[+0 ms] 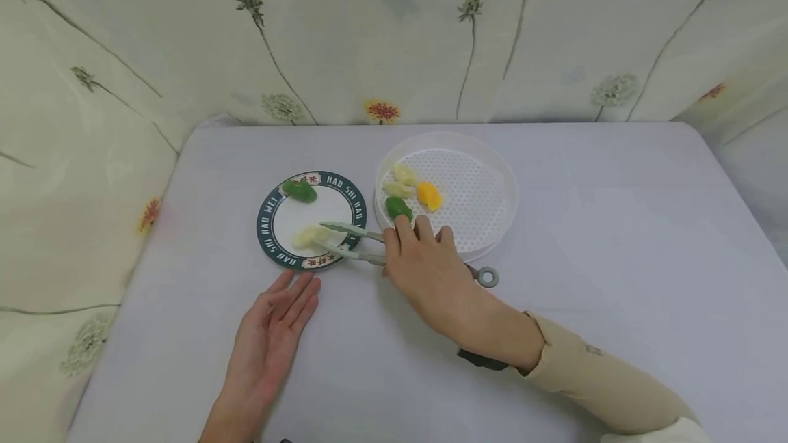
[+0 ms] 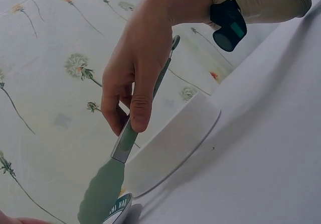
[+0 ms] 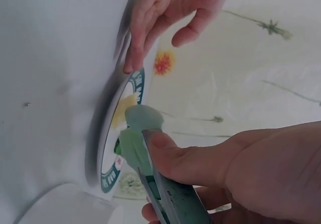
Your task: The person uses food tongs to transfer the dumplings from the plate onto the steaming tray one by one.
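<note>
My right hand grips one pair of green-tipped tongs, fingers and thumb clamped on the handles, above a white-covered table. The tongs' two tips stand apart over one round plate, right at a pale dumpling-shaped piece; I cannot tell whether they press on it. It lies near the plate's close edge, one of two pieces there; the other, a green piece, rests at the far rim, partly over the dark lettered border. My left hand is turned palm up, four fingers extended close together and holding nothing, their tips at the near rim. Just right of the plate sits one white perforated tray with four pieces gathered along its left side: two pale ones, one yellow piece and one green one, nearest my gripping fingers. The tongs' single ring end juts out beyond my hand. One dark device is worn at my right wrist, below a beige sleeve; flower-printed fabric hangs behind.
</note>
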`<state>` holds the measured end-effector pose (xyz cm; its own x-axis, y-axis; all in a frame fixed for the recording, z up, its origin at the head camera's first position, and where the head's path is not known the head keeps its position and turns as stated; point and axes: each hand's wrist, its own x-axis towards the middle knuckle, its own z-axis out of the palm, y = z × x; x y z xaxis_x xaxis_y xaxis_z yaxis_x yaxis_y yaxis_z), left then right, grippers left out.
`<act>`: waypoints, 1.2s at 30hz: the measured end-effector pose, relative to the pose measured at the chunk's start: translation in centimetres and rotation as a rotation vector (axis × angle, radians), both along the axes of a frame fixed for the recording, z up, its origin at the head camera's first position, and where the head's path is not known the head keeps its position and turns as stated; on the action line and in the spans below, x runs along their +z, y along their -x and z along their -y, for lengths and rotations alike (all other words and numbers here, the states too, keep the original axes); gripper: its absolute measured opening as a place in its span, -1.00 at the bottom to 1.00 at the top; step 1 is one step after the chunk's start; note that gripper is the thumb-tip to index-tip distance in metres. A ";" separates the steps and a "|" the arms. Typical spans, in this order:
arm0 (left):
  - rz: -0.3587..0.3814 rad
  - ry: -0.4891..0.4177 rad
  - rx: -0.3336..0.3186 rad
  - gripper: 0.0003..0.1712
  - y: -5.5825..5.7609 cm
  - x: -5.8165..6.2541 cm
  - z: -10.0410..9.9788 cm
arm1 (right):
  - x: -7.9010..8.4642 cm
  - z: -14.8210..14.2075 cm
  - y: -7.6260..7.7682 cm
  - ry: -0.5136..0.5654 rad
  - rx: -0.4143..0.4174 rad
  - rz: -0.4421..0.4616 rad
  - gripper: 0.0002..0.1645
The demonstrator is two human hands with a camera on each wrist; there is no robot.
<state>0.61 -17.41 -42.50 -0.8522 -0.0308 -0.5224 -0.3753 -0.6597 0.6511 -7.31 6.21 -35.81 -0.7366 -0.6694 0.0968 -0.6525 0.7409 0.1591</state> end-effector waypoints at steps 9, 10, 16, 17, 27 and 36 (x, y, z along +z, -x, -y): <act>0.001 0.006 -0.009 -0.24 0.0 -0.1 -0.2 | -0.2 0.4 0.8 0.030 0.062 0.018 -0.46; 0.000 0.008 -0.011 -0.24 0.0 -0.1 -0.2 | -0.2 0.4 1.0 0.035 0.066 0.020 -0.46; -0.006 0.009 -0.017 -0.24 0.0 -0.1 -0.2 | 0.1 0.4 1.5 0.018 0.064 0.074 -0.50; -0.006 0.008 -0.016 -0.24 0.0 -0.1 -0.2 | 0.1 0.3 1.5 0.010 0.060 0.085 -0.50; 0.005 0.009 -0.002 -0.22 0.0 0.0 0.0 | 0.7 -0.4 1.2 0.026 0.081 0.010 -0.45; 0.002 0.011 -0.002 -0.24 0.0 0.3 0.1 | 0.3 -0.1 2.2 0.051 0.121 -0.057 -0.47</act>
